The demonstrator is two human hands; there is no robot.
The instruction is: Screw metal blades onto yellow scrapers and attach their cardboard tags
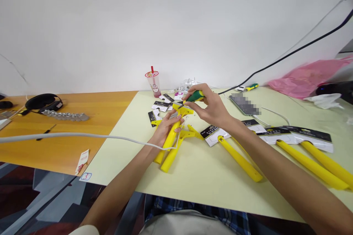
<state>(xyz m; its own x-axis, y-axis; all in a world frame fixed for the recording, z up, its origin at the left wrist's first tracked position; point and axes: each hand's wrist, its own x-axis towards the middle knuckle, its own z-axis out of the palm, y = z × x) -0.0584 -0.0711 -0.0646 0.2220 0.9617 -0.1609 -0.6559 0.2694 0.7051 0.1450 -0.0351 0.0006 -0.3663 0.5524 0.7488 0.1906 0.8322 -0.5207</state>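
Observation:
My left hand [163, 129] is wrapped round the handle of a yellow scraper [171, 136], its wide head pointing away from me. In my right hand [213, 109] is a screwdriver [195, 96] with a green and yellow handle. Its shaft reaches down to the scraper's head; whether the tip sits in a screw is too small to tell. Just below my left hand, a second yellow scraper [170, 159] lies on the pale tabletop [193, 183]. Part of another yellow tool [156, 122] shows behind my left fingers.
Yellow handles [239, 159] and black-and-white packaging cards [314, 136] lie on the right, partly under my right forearm. A lidded drink cup [153, 83] stands by the wall. Behind my right hand is a phone [242, 103]. A white cable [110, 136] crosses in front of my left forearm.

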